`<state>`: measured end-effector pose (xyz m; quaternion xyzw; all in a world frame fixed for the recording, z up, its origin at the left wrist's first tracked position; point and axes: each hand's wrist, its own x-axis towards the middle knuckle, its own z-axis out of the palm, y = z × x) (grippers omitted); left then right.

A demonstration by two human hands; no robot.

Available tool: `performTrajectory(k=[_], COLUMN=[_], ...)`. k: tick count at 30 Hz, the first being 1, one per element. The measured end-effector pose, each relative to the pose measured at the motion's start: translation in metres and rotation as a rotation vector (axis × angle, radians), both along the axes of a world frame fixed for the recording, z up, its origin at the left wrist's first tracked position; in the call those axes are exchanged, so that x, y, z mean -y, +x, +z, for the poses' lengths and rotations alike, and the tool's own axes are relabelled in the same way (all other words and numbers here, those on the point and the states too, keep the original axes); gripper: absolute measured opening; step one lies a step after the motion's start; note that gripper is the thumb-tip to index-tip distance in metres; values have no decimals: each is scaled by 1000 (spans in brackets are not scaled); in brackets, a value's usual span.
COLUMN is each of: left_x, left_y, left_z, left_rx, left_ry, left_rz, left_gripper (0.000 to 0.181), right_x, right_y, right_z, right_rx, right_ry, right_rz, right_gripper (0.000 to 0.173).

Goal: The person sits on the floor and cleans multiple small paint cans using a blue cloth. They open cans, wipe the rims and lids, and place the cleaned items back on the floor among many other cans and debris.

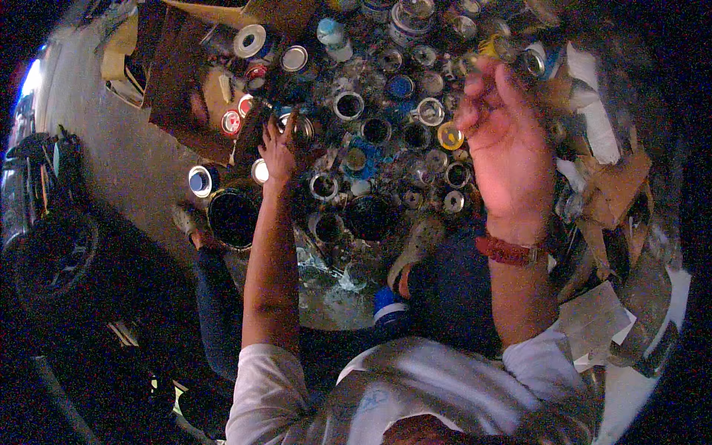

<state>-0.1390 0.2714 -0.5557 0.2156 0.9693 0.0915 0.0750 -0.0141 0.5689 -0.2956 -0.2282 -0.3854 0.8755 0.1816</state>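
Note:
My left hand (pixel 279 151) reaches forward with its fingers apart. Its fingertips lie at the near side of a round metal can (pixel 300 128), and whether they grip it cannot be made out. Higher and closer to the camera is my right hand (pixel 503 139), blurred, with curled fingers; anything small between them is hidden. Near its fingertips shows a yellow item (pixel 492 47), too blurred to name. Between the hands stand many cans and jars, among them an open can (pixel 349 105), a yellow-topped container (pixel 450 136) and a blue-topped one (pixel 400 87).
An opened cardboard box (pixel 172 83) holding red-lidded cans stands at the left. A large dark bucket (pixel 231 218) and a blue-and-white can (pixel 200 181) are near my foot. Torn cardboard (pixel 612 189) lies right. A vehicle wheel (pixel 55 250) is far left.

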Motion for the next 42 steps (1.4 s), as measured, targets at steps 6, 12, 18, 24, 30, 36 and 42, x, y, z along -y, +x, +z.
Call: performTrajectory(k=[6, 12, 18, 24, 30, 36, 42], left_x=[31, 65, 2, -5, -32, -48, -45], left_y=[-14, -32, -36, -81, -101, -103, -110], left_z=[-29, -37, 11, -30, -59, -89, -110], left_rx=[-35, 8, 96, 316, 397, 282, 195], left_ry=[90, -123, -193, -288, -419, -386, -358], left_rz=[-163, -332, -203, 36, 37, 28, 15], left_gripper=[70, 69, 76, 78, 71, 66, 61], right_x=[7, 14, 12, 19, 23, 26, 30], right_y=[1, 1, 4, -1, 12, 4, -10], right_z=[-3, 6, 5, 8, 18, 15, 1], right_rx=[-1, -14, -34, -12, 73, 79, 14], right_ry=[-59, -24, -9, -14, -23, -32, -40], right_rz=[-10, 38, 36, 102, 109, 101, 198], right_gripper=[20, 28, 26, 27, 29, 30, 31])
